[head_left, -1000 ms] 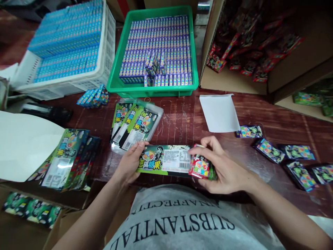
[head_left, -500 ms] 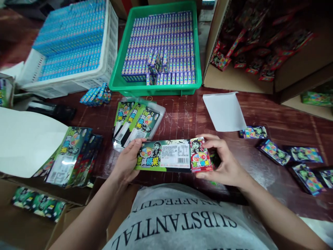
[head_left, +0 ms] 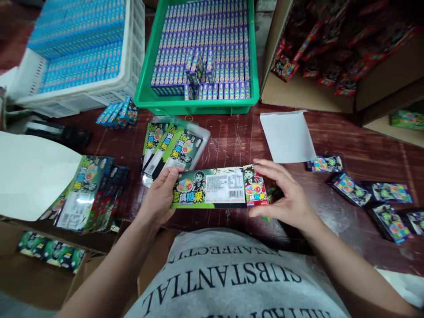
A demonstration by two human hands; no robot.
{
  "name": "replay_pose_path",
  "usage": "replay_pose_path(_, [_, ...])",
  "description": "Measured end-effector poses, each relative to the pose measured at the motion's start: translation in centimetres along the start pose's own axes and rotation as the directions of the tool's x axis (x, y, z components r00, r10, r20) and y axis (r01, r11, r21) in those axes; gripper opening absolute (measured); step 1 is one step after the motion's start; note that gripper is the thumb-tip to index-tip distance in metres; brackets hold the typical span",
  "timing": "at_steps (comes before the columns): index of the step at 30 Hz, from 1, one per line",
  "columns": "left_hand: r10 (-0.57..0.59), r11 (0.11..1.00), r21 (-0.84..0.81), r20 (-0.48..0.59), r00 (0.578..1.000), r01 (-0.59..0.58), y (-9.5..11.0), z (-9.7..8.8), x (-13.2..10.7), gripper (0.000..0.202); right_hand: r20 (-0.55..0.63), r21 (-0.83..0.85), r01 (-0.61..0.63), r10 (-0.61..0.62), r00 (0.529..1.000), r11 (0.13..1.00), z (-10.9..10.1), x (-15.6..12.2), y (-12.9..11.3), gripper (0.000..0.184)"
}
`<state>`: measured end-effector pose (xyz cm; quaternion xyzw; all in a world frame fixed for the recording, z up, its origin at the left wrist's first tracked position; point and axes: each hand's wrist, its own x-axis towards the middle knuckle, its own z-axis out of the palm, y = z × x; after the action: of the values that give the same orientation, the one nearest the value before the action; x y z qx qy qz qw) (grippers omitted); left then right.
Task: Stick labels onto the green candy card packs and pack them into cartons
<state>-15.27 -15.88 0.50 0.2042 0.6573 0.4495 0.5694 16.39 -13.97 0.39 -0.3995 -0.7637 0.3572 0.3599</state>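
My left hand (head_left: pixel 159 201) grips the left end of a long green printed card sleeve (head_left: pixel 208 189) with a white barcode label, held level over the table's near edge. At the sleeve's right end sits a small red candy box (head_left: pixel 255 191), and my right hand (head_left: pixel 285 196) curls round it, thumb below and fingers above. A bit of green packet (head_left: pixel 273 194) shows inside that palm.
Behind stand a green tray (head_left: pixel 198 106) of purple boxes, a white crate (head_left: pixel 99 95) of blue boxes and a cardboard box (head_left: pixel 298 95) of red packets. Flat green sleeves (head_left: pixel 172 148) and a second pile (head_left: pixel 89 194) lie left; dark packets (head_left: pixel 351 187) and white paper (head_left: pixel 286 134) lie right.
The red box has gone from tilted in my right hand to lying flat in line with the sleeve's right end. Sleeve and both hands have risen slightly away from my body.
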Motion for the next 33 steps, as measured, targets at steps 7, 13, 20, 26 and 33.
replay_pose_path(7, [0.017,1.000,-0.017,-0.043,0.999,-0.018,-0.5,0.6,0.2,0.039,0.015,-0.012,0.004,-0.004,1.000,1.000,3.2,-1.1,-0.1,0.088])
replay_pose_path(13, [0.223,0.949,0.231,-0.006,0.975,-0.215,-1.3,0.0,0.4,0.033,0.062,-0.225,-0.173,0.191,0.980,0.959,1.8,-1.6,1.0,0.050])
replay_pose_path(20, [0.266,0.885,0.392,0.018,0.964,-0.251,-1.6,-1.8,0.6,0.033,0.003,-0.495,-0.255,0.295,0.955,0.831,-2.0,-4.9,0.5,0.093])
replay_pose_path(26, [0.213,0.902,0.374,0.052,0.976,-0.217,-1.6,-0.5,0.6,0.035,0.226,-0.338,-0.209,0.295,0.928,0.918,-1.9,-7.9,0.0,0.088])
replay_pose_path(33, [0.100,0.974,0.191,0.111,0.989,-0.120,-0.9,1.3,-0.3,0.034,0.389,-0.151,-0.056,0.112,0.914,0.987,-3.2,-3.3,0.5,0.093])
